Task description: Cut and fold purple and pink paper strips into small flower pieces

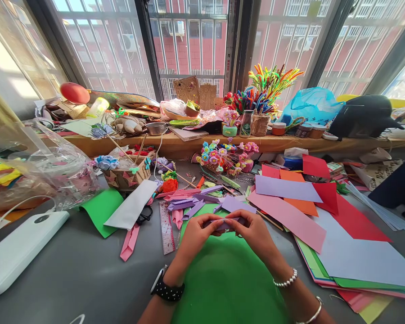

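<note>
Both my hands meet over a green sheet at the front of the table. My left hand and my right hand pinch a small piece of purple paper between thumbs and fingers; much of it is hidden behind them. Just beyond lie several folded purple paper strips and a flat purple rectangle. Folded pink paper pieces lie to the left, near a pink-patterned ruler and the black handles of scissors.
Stacked coloured paper covers the right side. A white power bank with a cable lies at left. Pipe-cleaner flowers and a cardboard basket stand farther back, below a crowded windowsill.
</note>
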### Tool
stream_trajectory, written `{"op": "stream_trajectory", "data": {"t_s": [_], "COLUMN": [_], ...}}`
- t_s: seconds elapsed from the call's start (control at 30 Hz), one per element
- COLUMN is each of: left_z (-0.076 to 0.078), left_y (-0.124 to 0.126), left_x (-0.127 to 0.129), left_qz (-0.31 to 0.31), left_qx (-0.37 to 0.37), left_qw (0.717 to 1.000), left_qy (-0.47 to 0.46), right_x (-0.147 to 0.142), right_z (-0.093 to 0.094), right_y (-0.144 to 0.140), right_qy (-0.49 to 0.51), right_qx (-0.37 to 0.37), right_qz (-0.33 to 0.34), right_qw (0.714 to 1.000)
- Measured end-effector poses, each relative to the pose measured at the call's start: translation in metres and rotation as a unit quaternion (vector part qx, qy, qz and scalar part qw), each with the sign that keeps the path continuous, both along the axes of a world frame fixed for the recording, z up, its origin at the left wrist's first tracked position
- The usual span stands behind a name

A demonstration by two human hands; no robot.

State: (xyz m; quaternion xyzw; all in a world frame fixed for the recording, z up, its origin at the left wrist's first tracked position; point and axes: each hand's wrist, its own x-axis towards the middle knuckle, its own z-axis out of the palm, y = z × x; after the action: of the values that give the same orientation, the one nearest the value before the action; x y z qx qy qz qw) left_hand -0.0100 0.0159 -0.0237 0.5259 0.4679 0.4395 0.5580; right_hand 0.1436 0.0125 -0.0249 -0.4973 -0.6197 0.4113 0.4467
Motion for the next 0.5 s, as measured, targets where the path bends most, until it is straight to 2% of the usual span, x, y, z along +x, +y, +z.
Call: {"op": "stream_trajectory", "data": {"t_s": [0.27,0.5], "left_z": [0.0003,-0.0050], "left_y": [-0.0004,0.0011], "left_x": [0.0003,-0.0019], "left_qz": [0.020,0.009], "left_qx": [-0.007,0.001], "left_qw": [1.000,1.000], "left_qy": [-0.008,-0.017], "right_x": [-0.0007,0.0008], "right_z": [0.0020,-0.0019], "right_y": [-0.0002,0.0011], "right_qy": [0.017,0.051], "right_qx": [-0.017,-0.040], "right_qz": [-0.005,-0.005], "right_qw": [1.000,0.998]}}
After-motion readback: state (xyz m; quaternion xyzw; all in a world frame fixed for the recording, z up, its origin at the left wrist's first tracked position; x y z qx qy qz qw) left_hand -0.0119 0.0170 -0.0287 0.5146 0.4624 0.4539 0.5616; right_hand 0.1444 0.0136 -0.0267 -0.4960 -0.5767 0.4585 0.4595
